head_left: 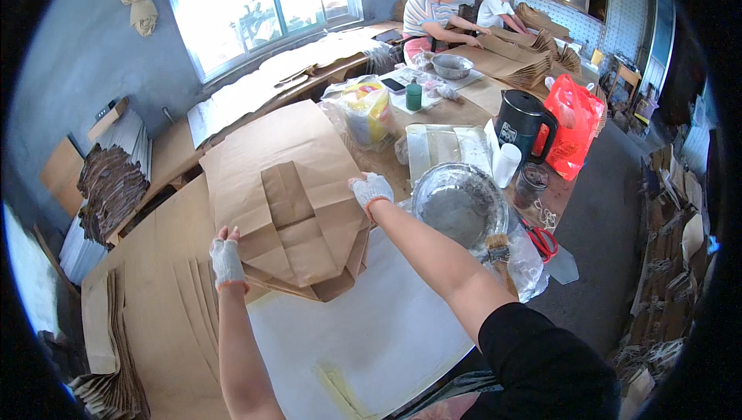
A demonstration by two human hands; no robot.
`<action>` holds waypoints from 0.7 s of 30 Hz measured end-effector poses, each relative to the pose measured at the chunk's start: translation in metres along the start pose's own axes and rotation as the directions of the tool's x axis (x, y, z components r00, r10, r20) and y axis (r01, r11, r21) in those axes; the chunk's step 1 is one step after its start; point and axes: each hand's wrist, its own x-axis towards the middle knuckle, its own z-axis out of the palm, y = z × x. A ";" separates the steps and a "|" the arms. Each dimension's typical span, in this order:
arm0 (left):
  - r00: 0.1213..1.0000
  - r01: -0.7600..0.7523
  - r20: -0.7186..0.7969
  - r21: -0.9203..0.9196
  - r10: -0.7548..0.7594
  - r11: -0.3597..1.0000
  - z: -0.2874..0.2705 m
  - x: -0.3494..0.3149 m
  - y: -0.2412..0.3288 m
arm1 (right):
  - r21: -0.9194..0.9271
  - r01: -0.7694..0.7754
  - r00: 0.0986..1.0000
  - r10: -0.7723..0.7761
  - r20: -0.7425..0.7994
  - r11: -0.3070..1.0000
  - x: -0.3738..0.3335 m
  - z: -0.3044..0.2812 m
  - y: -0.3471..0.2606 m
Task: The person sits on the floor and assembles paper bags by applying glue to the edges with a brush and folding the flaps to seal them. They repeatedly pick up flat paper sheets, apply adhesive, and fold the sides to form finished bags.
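Observation:
A large brown paper bag [309, 254] with a folded bottom lies in front of me, a strip of paper across its middle. My left hand [227, 260], in a white fingerless glove with an orange cuff, pinches its left edge. At the right edge, my right hand [372, 190] wears a matching glove, its fingers closed on the paper and partly hidden. More brown paper [270, 130] spreads beneath and beyond the bag. Under its near edge is a white sheet [348, 350] with a yellowish stain.
Right of the bag stand a metal basin [460, 207], a brush [498, 254], red scissors [542, 241], a black kettle [522, 126], a white cup [506, 163] and a red plastic bag [570, 122]. Folded paper stacks [116, 343] lie at left. Two people handle paper at the far end.

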 end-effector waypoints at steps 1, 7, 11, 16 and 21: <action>1.000 -0.014 0.009 0.003 0.014 1.000 0.000 -0.006 -0.004 | 0.062 0.019 0.999 -0.021 0.036 0.998 -0.001 -0.004 0.008; 0.910 -0.414 -0.061 -0.221 0.411 0.883 -0.039 -0.120 -0.058 | 0.330 0.166 0.985 -0.139 -0.106 0.929 -0.113 -0.011 0.056; 0.980 -0.185 -0.134 -0.368 0.145 0.911 -0.038 -0.139 -0.091 | 0.489 0.032 0.998 -0.001 -0.063 0.872 -0.121 -0.002 0.077; 0.994 -0.100 -0.068 -0.282 0.084 0.954 0.008 -0.089 -0.044 | 0.171 -0.043 0.990 0.065 -0.128 0.984 -0.044 0.019 0.078; 1.000 -0.013 -0.005 -0.039 0.012 0.999 -0.014 -0.099 -0.039 | 0.355 0.060 0.995 -0.083 0.051 0.933 -0.083 -0.013 0.045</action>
